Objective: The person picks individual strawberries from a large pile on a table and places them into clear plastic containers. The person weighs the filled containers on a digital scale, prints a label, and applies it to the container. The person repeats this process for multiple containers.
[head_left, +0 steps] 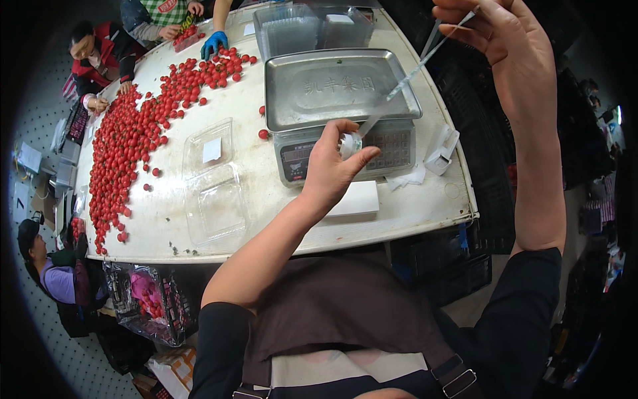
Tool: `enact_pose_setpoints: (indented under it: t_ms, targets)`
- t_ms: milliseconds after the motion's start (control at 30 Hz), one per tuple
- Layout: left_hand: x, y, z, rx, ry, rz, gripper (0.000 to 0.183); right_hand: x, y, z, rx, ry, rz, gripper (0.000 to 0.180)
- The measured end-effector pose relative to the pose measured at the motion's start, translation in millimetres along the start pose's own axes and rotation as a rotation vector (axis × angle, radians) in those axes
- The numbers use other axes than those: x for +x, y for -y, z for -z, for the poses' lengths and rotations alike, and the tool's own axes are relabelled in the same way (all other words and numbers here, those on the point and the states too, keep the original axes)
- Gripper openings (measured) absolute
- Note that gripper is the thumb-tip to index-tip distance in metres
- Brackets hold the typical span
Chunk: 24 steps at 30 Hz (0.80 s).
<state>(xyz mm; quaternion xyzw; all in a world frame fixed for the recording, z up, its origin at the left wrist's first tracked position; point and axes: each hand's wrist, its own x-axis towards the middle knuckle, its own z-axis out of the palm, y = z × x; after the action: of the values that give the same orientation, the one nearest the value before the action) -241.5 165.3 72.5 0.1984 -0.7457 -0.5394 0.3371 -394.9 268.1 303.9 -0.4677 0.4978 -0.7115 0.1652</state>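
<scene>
My left hand point(324, 174) holds a small roll of clear tape point(351, 145) between thumb and fingers, over the keypad of a digital weighing scale point(295, 167). From the roll a long, narrow tape strip point(413, 75) runs up and to the right. Its far end is pinched in the fingers of my right hand point(508, 40), raised high beyond the table's right edge. Beneath the strip lies the scale's metal tray point(344, 95), with only a small green bit on it. To the left sits an open clear plastic clamshell box point(214, 194) with a white label on one half.
Red cherry tomatoes point(129, 144) spread across the left of the white table point(279, 219). Stacked clear containers point(286, 30) stand behind the scale. A white tape dispenser point(441, 149) and a white block point(354, 199) lie near it. Several co-workers, one with a blue glove point(214, 45), surround the far side.
</scene>
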Motion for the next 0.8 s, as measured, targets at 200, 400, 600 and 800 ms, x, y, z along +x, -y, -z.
enact_pose_setpoints:
  t_ms: [200,400,600,800]
  targets:
    - [-32,-15,4,0.021,0.14,0.117,0.046,-2,-31,16,0.175,0.059,-0.116,0.014]
    - [-35,-25,9,0.312,0.228,0.452,0.048,-15,-38,8,0.116,0.092,-0.078,0.013]
    - [-49,-18,18,-0.125,0.358,0.349,0.05,-21,-34,2,-0.006,0.017,0.054,0.014]
    - [-54,-10,28,-0.66,0.41,0.594,0.05,-23,-44,22,0.011,-0.071,-0.046,0.012]
